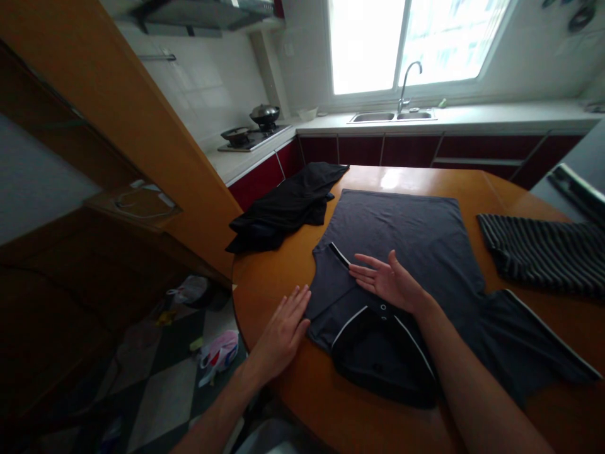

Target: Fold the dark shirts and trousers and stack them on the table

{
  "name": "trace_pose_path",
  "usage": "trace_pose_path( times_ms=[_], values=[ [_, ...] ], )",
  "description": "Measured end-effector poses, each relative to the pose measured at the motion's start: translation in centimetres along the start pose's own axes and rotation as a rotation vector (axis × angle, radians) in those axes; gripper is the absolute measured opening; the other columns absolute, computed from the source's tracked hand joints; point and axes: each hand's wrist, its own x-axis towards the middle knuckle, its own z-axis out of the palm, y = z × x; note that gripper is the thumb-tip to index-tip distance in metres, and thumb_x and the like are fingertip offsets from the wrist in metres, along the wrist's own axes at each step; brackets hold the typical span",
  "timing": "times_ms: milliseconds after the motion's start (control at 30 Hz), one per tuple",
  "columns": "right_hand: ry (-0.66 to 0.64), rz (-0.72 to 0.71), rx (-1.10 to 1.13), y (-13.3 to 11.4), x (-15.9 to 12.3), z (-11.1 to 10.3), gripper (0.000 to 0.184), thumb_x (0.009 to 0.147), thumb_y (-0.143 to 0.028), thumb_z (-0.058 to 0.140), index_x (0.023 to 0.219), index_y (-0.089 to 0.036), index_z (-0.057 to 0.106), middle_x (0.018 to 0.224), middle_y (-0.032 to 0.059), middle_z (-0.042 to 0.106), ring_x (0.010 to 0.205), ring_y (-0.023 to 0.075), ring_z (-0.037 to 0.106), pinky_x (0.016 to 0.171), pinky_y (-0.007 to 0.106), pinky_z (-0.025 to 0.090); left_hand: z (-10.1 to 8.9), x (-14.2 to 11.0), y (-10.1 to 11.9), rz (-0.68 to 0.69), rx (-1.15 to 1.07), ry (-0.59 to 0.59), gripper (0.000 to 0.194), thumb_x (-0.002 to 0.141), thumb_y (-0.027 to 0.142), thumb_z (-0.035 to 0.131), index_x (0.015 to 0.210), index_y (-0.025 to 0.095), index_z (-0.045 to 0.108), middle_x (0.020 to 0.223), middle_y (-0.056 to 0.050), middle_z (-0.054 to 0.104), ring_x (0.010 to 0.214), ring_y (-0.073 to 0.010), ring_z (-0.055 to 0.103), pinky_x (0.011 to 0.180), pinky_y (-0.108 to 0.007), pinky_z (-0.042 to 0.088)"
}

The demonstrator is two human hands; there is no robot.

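Note:
A grey polo shirt [406, 233] lies spread on the wooden table, its black, white-edged collar [382, 366] toward me. One sleeve is folded inward over the body, its black-and-white cuff [339, 254] showing; the other sleeve [529, 334] stretches out to the right. My left hand [285, 328] rests flat at the shirt's left shoulder edge, fingers extended. Above the shirt's chest, my right hand [390, 277] is turned partly palm up with its fingers spread, the fingertips beside the folded sleeve's cuff. Neither hand grips anything.
A dark garment pile [293, 205] lies at the table's far left, and a striped garment [543, 252] at the right. The round wooden table [265, 277] has its edge by my left forearm. Beyond are a stove [255, 137] and a sink [392, 116]. Plastic bags [221, 353] lie on the floor.

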Motion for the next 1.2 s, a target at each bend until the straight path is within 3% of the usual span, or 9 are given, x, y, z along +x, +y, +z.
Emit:
trace_pose_path(
  times_ms=[167, 300, 400, 633, 933, 1200],
  values=[
    [-0.012, -0.005, 0.024, -0.1, 0.0, 0.0, 0.084, 0.090, -0.082, 0.035, 0.143, -0.020, 0.055, 0.135, 0.0162, 0.065, 0.135, 0.0264, 0.054, 0.122, 0.046, 0.025, -1.1, 7.3, -0.8, 0.046, -0.087, 0.056, 0.054, 0.107, 0.031, 0.030, 0.160, 0.024, 0.027, 0.166, -0.006, 0.028, 0.156, -0.0198, 0.017, 0.126, -0.048, 0.020],
    [0.001, -0.010, 0.041, -0.2, 0.0, 0.1, 0.087, 0.090, -0.083, 0.031, 0.144, -0.019, 0.053, 0.135, 0.0167, 0.064, 0.134, 0.0263, 0.054, 0.122, 0.045, 0.025, 0.0, 12.4, -0.9, 0.074, -0.092, 0.051, 0.053, 0.105, 0.027, 0.032, 0.157, 0.021, 0.034, 0.166, -0.007, 0.030, 0.156, -0.0208, 0.018, 0.126, -0.049, 0.021],
    [0.020, -0.025, 0.051, -0.2, 0.1, 0.2, 0.086, 0.090, -0.083, 0.031, 0.143, -0.020, 0.053, 0.135, 0.0162, 0.064, 0.135, 0.0260, 0.053, 0.122, 0.045, 0.024, 1.3, 14.2, -0.8, 0.080, -0.063, 0.025, 0.054, 0.104, 0.030, 0.035, 0.157, 0.021, 0.034, 0.166, -0.007, 0.028, 0.156, -0.0228, 0.017, 0.125, -0.050, 0.020],
    [0.031, -0.052, 0.035, 0.0, 0.1, 0.0, 0.085, 0.087, -0.085, 0.035, 0.139, -0.023, 0.058, 0.137, 0.0133, 0.064, 0.139, 0.0252, 0.049, 0.123, 0.045, 0.021, 2.8, 14.3, -1.0, 0.066, 0.051, 0.020, 0.060, 0.104, 0.042, 0.040, 0.159, 0.021, 0.031, 0.167, -0.007, 0.025, 0.156, -0.0280, 0.015, 0.125, -0.054, 0.020],
    [0.016, -0.054, 0.028, 0.1, 0.3, 0.3, 0.081, 0.086, -0.086, 0.038, 0.136, -0.026, 0.061, 0.137, 0.0112, 0.065, 0.139, 0.0246, 0.048, 0.123, 0.046, 0.022, 3.1, 14.4, -1.1, 0.055, 0.092, 0.038, 0.060, 0.104, 0.045, 0.040, 0.159, 0.023, 0.032, 0.167, -0.004, 0.027, 0.156, -0.0331, 0.013, 0.124, -0.057, 0.021],
    [0.067, -0.117, 0.010, 0.0, 0.3, 0.6, 0.078, 0.091, -0.081, 0.037, 0.134, -0.021, 0.061, 0.138, 0.0140, 0.063, 0.141, 0.0253, 0.046, 0.124, 0.046, 0.021, 2.8, 14.4, -0.8, 0.054, 0.117, 0.022, 0.061, 0.103, 0.046, 0.041, 0.159, 0.024, 0.033, 0.167, -0.003, 0.026, 0.155, -0.0349, 0.017, 0.123, -0.057, 0.024]
  ],
)
